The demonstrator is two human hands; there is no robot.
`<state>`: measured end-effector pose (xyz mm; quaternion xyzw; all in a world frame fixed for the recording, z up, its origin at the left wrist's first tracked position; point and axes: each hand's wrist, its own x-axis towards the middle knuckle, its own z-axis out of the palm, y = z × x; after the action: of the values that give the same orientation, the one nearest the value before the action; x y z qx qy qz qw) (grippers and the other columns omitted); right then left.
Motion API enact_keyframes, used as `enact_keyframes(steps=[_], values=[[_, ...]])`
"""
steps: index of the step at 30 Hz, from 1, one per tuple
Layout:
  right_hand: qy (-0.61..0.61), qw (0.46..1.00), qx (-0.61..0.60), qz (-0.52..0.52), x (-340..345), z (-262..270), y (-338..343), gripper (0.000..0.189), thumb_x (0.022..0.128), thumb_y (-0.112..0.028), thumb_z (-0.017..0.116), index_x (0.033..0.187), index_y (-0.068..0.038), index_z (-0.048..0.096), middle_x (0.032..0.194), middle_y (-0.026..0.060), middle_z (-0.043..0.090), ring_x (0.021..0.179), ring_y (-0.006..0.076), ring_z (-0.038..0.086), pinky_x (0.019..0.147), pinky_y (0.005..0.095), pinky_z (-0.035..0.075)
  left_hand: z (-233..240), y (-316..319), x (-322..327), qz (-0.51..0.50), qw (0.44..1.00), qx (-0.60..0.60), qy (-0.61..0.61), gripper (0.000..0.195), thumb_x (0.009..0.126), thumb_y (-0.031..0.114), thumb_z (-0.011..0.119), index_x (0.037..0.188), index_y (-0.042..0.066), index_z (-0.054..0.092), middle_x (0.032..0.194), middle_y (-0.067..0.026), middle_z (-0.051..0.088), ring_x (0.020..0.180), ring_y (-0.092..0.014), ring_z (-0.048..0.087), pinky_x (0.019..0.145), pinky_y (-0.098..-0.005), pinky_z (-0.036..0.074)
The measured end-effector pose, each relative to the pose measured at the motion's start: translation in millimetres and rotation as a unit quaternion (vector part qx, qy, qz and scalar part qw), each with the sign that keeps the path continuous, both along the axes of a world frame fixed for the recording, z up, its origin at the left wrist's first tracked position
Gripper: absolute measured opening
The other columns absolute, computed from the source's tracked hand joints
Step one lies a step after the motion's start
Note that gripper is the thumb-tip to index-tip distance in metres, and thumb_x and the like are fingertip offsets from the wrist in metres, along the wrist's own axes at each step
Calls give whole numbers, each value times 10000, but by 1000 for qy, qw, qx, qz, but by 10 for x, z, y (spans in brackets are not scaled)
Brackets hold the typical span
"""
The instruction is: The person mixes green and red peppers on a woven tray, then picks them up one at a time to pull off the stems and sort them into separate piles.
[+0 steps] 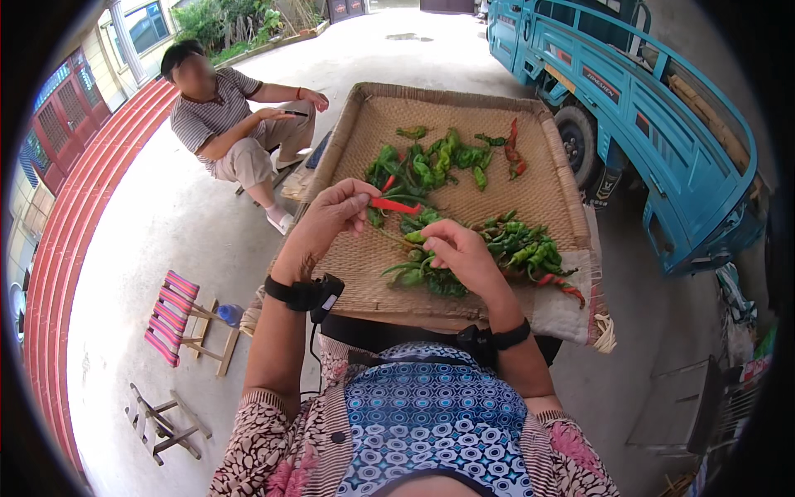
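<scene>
In front of me lies a woven winnowing basket (pixel 335 248) with green and red chili peppers on it. My left hand (pixel 343 208) pinches a red chili pepper (pixel 395 205) between thumb and fingertips above the basket. My right hand (pixel 456 248) is over the near pile, thumb and index finger close to a light green pepper (pixel 415 237); whether it grips that pepper I cannot tell. A pile of green peppers (pixel 435 161) lies at the far middle, with a red twisted pepper (pixel 513 152) to its right. Another green pile (pixel 528 245) lies near right, beside several red peppers (pixel 568 289).
A seated person (pixel 230 118) holds a dark object at the far left of the basket. A striped folding stool (pixel 174 317), a blue bottle (pixel 230 314) and a wooden folding frame (pixel 168 425) stand at left. Red steps (pixel 81 248) lie beyond. A blue cargo tricycle (pixel 646 118) stands at right.
</scene>
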<state>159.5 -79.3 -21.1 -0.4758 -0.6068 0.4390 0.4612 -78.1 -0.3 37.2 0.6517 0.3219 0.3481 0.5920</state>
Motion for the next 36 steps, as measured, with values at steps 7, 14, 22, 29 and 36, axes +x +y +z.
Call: enact_keyframes(steps=[7, 14, 22, 29, 36], values=[[21, 996, 25, -87, 49, 67, -31, 239, 951, -141, 520, 1153, -20, 558, 946, 39, 630, 682, 75, 590, 609, 211, 476, 113, 132, 288, 104, 977, -68, -176, 322, 940, 190, 577, 1193, -5, 533, 837, -21, 582, 693, -101, 578, 615, -223, 480], [115, 979, 20, -168, 185, -8, -4, 238, 952, -154, 522, 1154, -34, 554, 955, 32, 639, 676, 62, 593, 616, 209, 485, -471, 344, 579, -114, 947, 105, 282, 365, 833, 165, 691, 1139, -3, 585, 906, -84, 618, 817, -183, 613, 675, -302, 482], [96, 989, 3, -110, 213, -66, -14, 240, 947, -145, 512, 1154, -37, 564, 954, 42, 646, 673, 84, 595, 612, 225, 479, -612, 442, 510, -80, 911, 288, 286, 264, 757, 78, 714, 946, 11, 544, 846, -73, 602, 809, -220, 593, 689, -322, 465], [-39, 992, 2, -123, 47, 4, -73, 276, 925, -202, 567, 1111, 2, 569, 903, 69, 653, 653, 112, 593, 610, 253, 484, -145, 276, 344, -66, 991, 60, 97, 164, 899, 145, 625, 1015, 86, 524, 850, 39, 546, 692, -24, 513, 595, -172, 427], [7, 998, 21, -64, 67, -110, -10, 255, 947, -236, 543, 1029, -1, 597, 739, 52, 632, 599, 101, 580, 572, 256, 482, -196, 229, 357, -46, 994, 16, 96, 205, 908, 159, 615, 1084, 79, 548, 845, 42, 552, 679, -28, 520, 595, -177, 433]])
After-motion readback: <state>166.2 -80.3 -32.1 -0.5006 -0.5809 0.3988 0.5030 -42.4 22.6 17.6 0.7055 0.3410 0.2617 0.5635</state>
